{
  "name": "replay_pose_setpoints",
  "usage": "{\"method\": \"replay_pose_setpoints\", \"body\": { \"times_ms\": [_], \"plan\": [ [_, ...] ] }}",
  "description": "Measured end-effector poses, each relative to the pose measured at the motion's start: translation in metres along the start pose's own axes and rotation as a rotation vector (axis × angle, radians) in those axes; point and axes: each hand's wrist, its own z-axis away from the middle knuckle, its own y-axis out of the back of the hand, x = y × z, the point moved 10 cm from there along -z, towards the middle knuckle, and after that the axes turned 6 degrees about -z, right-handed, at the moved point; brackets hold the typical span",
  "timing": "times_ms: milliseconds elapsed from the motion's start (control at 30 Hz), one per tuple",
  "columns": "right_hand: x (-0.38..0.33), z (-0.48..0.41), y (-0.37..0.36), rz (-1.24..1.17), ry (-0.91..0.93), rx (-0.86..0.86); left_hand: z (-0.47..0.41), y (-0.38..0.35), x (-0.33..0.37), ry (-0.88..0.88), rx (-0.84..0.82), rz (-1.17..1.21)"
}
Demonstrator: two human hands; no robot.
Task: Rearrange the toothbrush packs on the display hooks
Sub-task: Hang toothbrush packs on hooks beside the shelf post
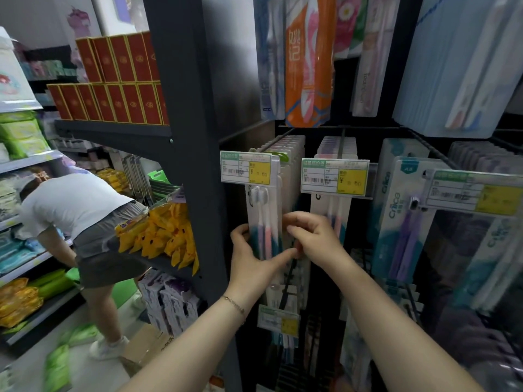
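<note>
— Hands first. Grasping anything?
— Yes, both. With the left hand (250,257), gripping the front toothbrush pack (264,219) by its left edge, thumb laid across the lower front. With the right hand (314,239), pinching the same pack at its right edge, fingers curled.
— And hanging where, that pack?
— On the left hook (271,142), foremost of a row, just below the left price tag (246,168). White card with two brushes, one pink and one teal, heads up.
— To the right of it?
— Another hooked row of packs (325,148) behind a second price tag (335,176), its lower part hidden by the right hand. Farther right, larger packs with purple brushes (396,230) beside a third tag (475,193), blurred.
— Above?
— An orange pack (308,60) among other hanging packs, well above the hands.
— Off to the left?
— Past a dark shelf post (192,108): red boxes (119,80) in two tiers on a far shelf, yellow packets (167,236) heaped lower down, and a person in a white shirt (73,205) bent toward the far-left shelves.
— On the wrist?
— A thin bracelet (235,305), on the left one.
</note>
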Motion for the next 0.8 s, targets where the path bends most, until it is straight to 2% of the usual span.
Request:
{"method": "replay_pose_setpoints", "body": {
  "times_ms": [133, 300, 367, 500, 633, 800],
  "plan": [
    [-0.001, -0.004, -0.008, -0.004, 0.000, -0.083, -0.008, -0.002, -0.001, 0.021, 0.035, -0.012],
    [-0.001, -0.008, -0.009, 0.012, 0.045, -0.107, -0.016, -0.001, -0.004, -0.020, 0.086, -0.015],
    [-0.003, -0.007, -0.003, 0.037, 0.092, -0.010, -0.017, -0.002, -0.005, -0.028, 0.087, -0.041],
    [-0.010, -0.004, 0.020, 0.103, 0.152, 0.302, -0.016, -0.004, -0.006, -0.026, 0.070, 0.006],
    [0.004, -0.015, 0.016, 0.193, 0.052, 0.280, -0.017, -0.002, -0.007, -0.016, 0.061, 0.011],
    [0.010, -0.025, 0.015, 0.291, 0.061, 0.284, -0.020, 0.000, -0.007, -0.026, 0.066, -0.035]
  ]
}}
